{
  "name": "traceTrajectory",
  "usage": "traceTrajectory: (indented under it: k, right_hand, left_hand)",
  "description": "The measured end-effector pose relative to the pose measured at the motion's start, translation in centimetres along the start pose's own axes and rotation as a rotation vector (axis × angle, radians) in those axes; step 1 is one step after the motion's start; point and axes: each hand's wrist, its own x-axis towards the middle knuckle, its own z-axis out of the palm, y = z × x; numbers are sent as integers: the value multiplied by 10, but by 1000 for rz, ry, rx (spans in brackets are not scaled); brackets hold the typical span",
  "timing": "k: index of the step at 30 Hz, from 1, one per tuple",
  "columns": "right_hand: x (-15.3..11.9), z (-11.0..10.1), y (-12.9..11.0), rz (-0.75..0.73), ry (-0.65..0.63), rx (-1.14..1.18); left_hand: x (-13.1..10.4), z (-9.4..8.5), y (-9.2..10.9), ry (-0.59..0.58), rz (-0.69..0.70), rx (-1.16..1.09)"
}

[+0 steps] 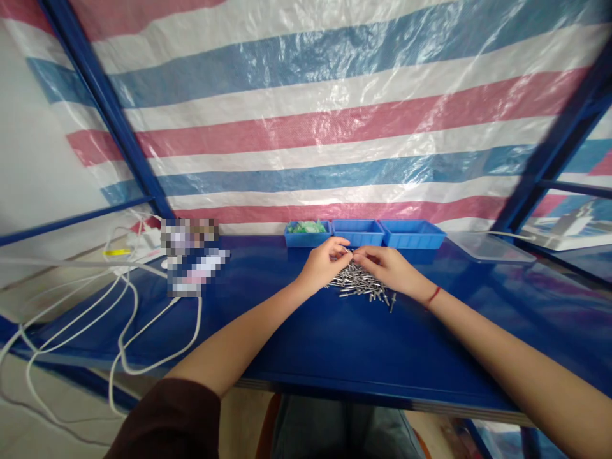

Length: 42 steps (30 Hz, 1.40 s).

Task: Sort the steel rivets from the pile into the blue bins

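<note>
A loose heap of slim silver metal pieces that look like blind rivets (359, 284) lies on the blue table. Just above its far part, the fingertips of both hands come together. My left hand (327, 262) is closed in a pinch, thumb and index finger meeting near the other hand. My right hand (388, 268), with a red string at the wrist, also pinches at the same spot. Something small and light shows between the fingertips, too small to make out. Behind the hands stand a blue bin (308, 240) with green bits inside and two more blue bins (357, 237).
A clear plastic lid (492, 247) lies on the right of the table (306, 344). White cables (129, 319) loop over the left end, beside a power strip and blurred items. A striped plastic sheet (325, 127) hangs behind, between blue metal posts.
</note>
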Motion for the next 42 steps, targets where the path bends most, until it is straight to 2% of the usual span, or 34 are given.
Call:
traceTrajectory:
  k: [3, 6, 10, 16, 20, 23, 26, 30, 33, 36, 40, 42]
  right_hand:
    - [0, 2, -3, 44, 10, 125]
    - [1, 4, -4, 82, 25, 227]
    - [2, 5, -10, 121, 43, 342]
    - [-1, 9, -22, 293, 23, 573]
    - [0, 10, -21, 299, 132, 654]
    - [2, 9, -19, 262, 245, 624]
    - [3, 7, -19, 188, 306, 549]
    - [-2, 2, -27, 28, 295, 233]
    - [-6, -2, -31, -32, 241, -8]
    - [-3, -7, -22, 5, 272, -60]
    - [19, -14, 11, 136, 404, -128]
    - [36, -15, 31, 192, 450, -225]
  left_hand:
    - [-2, 2, 1, 55, -81, -139]
    - [-2, 3, 4, 73, -95, -206]
    - [-2, 3, 8, 72, -47, -229]
    - [-3, -1, 11, 114, 56, -187]
    - [-3, -2, 12, 140, 58, -143]
    - [-2, -2, 8, 143, 29, -143]
    - [0, -1, 2, 116, 0, -163]
    - [0, 2, -5, 50, -29, -204]
    - [0, 2, -5, -66, -69, -218]
    - [3, -4, -1, -112, -96, -172]
    - [13, -25, -2, 0, -90, 18]
    - [18, -39, -6, 2, -86, 142]
